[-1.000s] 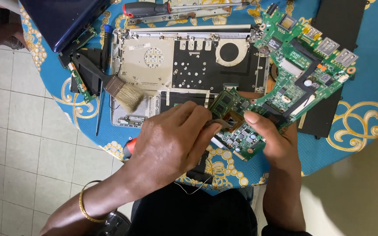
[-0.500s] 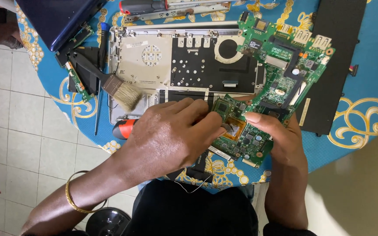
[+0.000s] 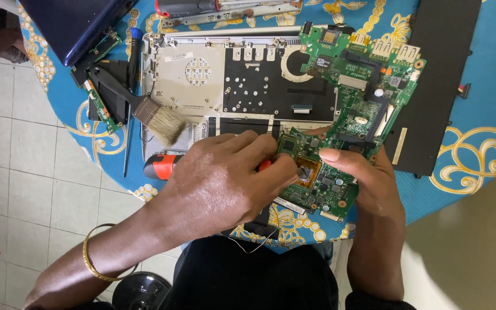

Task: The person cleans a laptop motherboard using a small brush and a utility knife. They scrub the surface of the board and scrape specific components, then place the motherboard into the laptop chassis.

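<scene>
So here's the bench: a green laptop motherboard (image 3: 351,109) lying tilted across the right end of a stripped silver laptop chassis (image 3: 213,80), all of it on a round table with a blue patterned cloth (image 3: 477,149).

The left hand (image 3: 225,178) is curled in tight over the near end of the board, fingers bunched together and pressed down by the copper-coloured chip area (image 3: 308,171). A bit of red-orange shows between the fingertips, so it's pinching something there. An orange and black screwdriver handle (image 3: 165,165) sticks out from under the hand on the far side, but I honestly can't tell if that's the same thing the fingers are gripping.

The right hand (image 3: 368,181) has the board's near right edge: the thumb lies flat on top of the board, pointing left, and the rest of the fingers are tucked underneath (hidden, so can't say how they sit). That's a clamp on the board, not a loose touch.

Other stuff around: a paintbrush (image 3: 159,121) lying on the chassis's left side, a black slab (image 3: 437,74) just right of the board, a dark blue laptop lid (image 3: 70,26) at the top left, and a small green circuit strip (image 3: 100,109) beside it.
</scene>
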